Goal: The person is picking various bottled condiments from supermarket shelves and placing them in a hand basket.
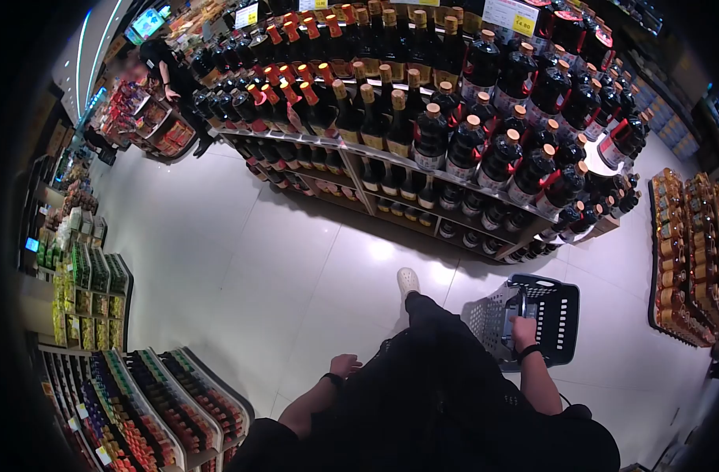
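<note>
My right hand (523,333) is closed around the handle of a dark shopping basket (565,324), which hangs beside my right leg. The part of the basket in view has slotted walls, and no goods show inside it. On the other side, my left hand (345,366) hangs by my left thigh with its fingers loosely apart and nothing in them. Both wrists wear dark bands. Ahead of me, well beyond either hand, stands a shelf unit (358,182) stacked with dark bottles (463,148).
Golden-capped bottles (678,259) fill a low display on the right. Shelves of small packed goods (151,401) stand close on my left. A person in dark clothes (167,75) is at the far left by a round display (151,122). Pale floor tiles (273,275) run between.
</note>
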A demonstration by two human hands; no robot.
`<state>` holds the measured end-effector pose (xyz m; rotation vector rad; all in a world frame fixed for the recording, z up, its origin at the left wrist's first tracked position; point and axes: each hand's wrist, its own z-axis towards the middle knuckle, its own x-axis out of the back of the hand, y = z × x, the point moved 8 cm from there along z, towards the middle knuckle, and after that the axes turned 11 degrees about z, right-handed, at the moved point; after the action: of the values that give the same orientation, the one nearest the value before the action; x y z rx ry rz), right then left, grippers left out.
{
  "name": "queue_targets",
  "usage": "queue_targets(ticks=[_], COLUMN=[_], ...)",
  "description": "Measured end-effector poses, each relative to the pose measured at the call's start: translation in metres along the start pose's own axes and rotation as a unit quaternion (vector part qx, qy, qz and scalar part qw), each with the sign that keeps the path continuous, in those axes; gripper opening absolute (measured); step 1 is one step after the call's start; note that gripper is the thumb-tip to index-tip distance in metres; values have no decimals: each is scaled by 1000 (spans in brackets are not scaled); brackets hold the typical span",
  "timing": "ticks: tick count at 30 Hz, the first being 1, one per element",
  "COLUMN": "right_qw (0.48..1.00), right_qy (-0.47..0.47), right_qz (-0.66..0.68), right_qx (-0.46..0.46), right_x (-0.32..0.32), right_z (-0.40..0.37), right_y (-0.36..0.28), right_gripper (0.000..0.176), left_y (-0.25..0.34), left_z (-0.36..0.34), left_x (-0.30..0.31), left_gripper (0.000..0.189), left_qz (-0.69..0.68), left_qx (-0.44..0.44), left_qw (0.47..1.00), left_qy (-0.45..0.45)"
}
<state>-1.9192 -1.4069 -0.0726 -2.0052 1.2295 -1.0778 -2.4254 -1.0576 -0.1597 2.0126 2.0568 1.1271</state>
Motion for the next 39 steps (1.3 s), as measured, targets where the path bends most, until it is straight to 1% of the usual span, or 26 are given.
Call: queue_targets(ticks=[1, 2, 3, 4, 5, 7, 8, 9, 10, 11, 12, 13, 14, 15, 18, 21, 24, 25, 26, 28, 32, 34, 36, 38, 39], right_qw=[1000, 999, 998, 998, 992, 993, 992, 993, 993, 992, 995, 994, 993, 991, 991, 985, 987, 987, 985, 983, 980, 980, 977, 972, 972], right_qy=[23, 10, -3, 15, 58, 3, 34, 52, 71, 92, 76, 88, 87, 82, 76, 93, 82, 80, 87, 103, 120, 123, 120, 112, 123], right_qz=[2, 14, 27, 20, -5, 60, 41, 26, 8, -13, 27, 2, 24, 47, 60, 79, 85, 87, 97, 81, 73, 90, 106, 120, 103], right_qx=[-14, -38, -60, -59, -115, -98, -117, -102, -91, -81, -66, -57, -75, -93, -88, -123, -112, -109, -117, -131, -142, -132, -143, -167, -171], right_x=[-1, -3, -6, -8, -1, -8, -7, -9, -12, -10, -13, -16, -18, -24, -39, -48, -47, -50, -51, -59, -78, -84, -90, -97, -98], right_z=[21, 18, 16, 17, 16, 11, 3, 10, 15, 27, 46, 44, 41, 32, 21, 17, 40, 41, 41, 35, 31, 39, 35, 15, 16], right_y=[23, 16, 8, 0, -2, -19, -30, -26, -20, 0, 30, 28, 30, 22, 4, -7, 11, 11, 12, 3, -15, -15, -13, -49, -42], right_gripper=[25, 25, 24, 21, 20, 21, 24, 24, 25, 25, 25, 25, 24, 24, 21, 15, 13, 15, 11, 10, 13, 14, 15, 17, 16], left_y=[6, 12, 18, 23, 31, 55, 65, 73, 68, 54, 44, 36, 35, 43, 84, 116, 124, 125, 124, 126, 127, 130, 136, 141, 142], left_z=[2, 6, 11, 16, 19, 30, 33, 36, 51, 60, 70, 79, 90, 96, 100, 106, 117, 119, 121, 126, 135, 144, 152, 160, 163], left_x=[6, 14, 23, 32, 41, 66, 76, 81, 82, 95, 104, 103, 113, 122, 158, 177, 189, 193, 198, 211, 238, 253, 264, 273, 274], left_gripper=[18, 18, 18, 17, 17, 16, 16, 16, 17, 18, 18, 19, 21, 23, 32, 34, 31, 31, 31, 30, 30, 31, 32, 31, 31], left_qz=[-23, -41, -24, -7, 47, 159, 213, 265, 436, 214, -22, -255, -254, -260, -266, -245, -254, -257, -247, -230, -215, -214, -211, -216, -222], left_qx=[2, 2, -18, -37, -74, -123, -133, -143, -199, -110, -8, 98, 136, 140, 144, 121, 120, 121, 126, 131, 154, 158, 146, 136, 130], left_qw=[1000, 999, 999, 999, 996, 979, 968, 954, 878, 970, 999, 959, 957, 955, 952, 962, 959, 959, 961, 964, 964, 964, 966, 966, 966], left_qy=[12, 21, 26, 32, 33, 24, 14, -1, 14, -17, -48, -73, -38, -19, 37, 27, 17, 15, 11, 4, 16, 23, 25, 27, 27])
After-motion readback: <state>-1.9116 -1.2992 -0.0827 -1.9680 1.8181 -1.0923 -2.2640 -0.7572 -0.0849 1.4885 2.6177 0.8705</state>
